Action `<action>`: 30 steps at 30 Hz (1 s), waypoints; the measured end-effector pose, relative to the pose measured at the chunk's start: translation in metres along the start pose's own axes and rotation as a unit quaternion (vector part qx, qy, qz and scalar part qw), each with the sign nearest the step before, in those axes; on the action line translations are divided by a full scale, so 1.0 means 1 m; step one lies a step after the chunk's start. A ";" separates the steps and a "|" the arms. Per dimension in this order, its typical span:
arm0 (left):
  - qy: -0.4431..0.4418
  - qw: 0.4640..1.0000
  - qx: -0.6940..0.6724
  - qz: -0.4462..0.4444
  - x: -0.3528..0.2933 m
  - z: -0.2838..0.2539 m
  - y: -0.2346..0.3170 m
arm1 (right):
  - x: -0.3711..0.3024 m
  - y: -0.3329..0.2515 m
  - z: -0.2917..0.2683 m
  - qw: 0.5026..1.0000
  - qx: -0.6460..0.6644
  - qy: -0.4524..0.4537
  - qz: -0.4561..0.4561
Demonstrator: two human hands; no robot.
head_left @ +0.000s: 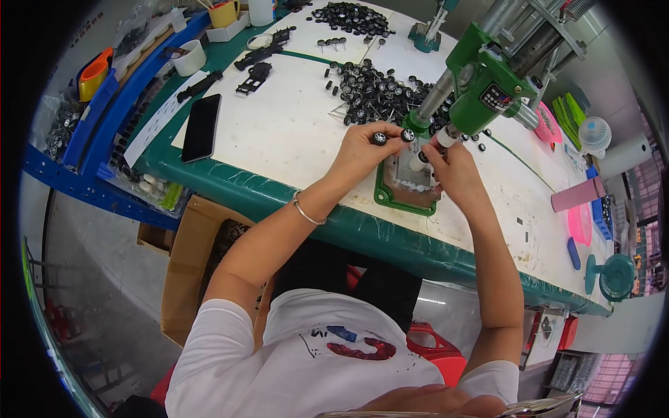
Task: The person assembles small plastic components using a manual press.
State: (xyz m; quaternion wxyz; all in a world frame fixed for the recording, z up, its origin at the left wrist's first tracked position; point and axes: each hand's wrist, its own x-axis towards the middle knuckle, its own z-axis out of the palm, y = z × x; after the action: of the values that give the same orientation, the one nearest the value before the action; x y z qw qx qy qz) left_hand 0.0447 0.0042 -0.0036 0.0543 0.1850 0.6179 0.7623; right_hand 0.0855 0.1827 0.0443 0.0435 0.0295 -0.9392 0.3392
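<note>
My left hand [364,150] is closed at the left side of the green hand press [481,87], pinching small black toy wheels with silver hubs. One wheel [378,138] shows against the fingers, another wheel [408,135] at the fingertips. My right hand [453,169] is under the press ram, its fingers closed at a dark wheel [423,157] by a white round holder [417,164]. Just above these fingers is the ram's white tip [447,136]. Whether an axle joins the wheels is too small to tell. The press's green base [408,202] stands on the white-topped table [293,150].
Behind the press lies a heap of black wheels and axles [376,94], with another wheel pile [352,17] farther back. A phone [201,128] and black toy chassis [254,78] lie left. A blue rack [97,132] stands far left, a pink cylinder [578,194] and small fan [616,277] right.
</note>
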 end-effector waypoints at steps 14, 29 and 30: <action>-0.077 0.994 0.077 0.027 0.015 0.017 0.009 | 0.018 0.043 -0.028 0.804 0.572 0.071 0.146; -0.125 0.989 -0.004 0.081 0.027 0.035 0.010 | 0.148 -0.003 -0.258 0.877 0.442 0.041 -0.186; -0.121 0.989 0.001 0.081 0.027 0.037 0.009 | 0.169 0.021 -0.276 0.866 0.479 0.040 -0.138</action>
State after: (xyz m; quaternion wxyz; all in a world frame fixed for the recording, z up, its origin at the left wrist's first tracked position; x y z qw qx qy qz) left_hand 0.0338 0.0452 0.0167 0.0660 0.3254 0.5903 0.7358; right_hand -0.0673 0.3704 0.2595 0.1077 0.1621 -0.6454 0.7386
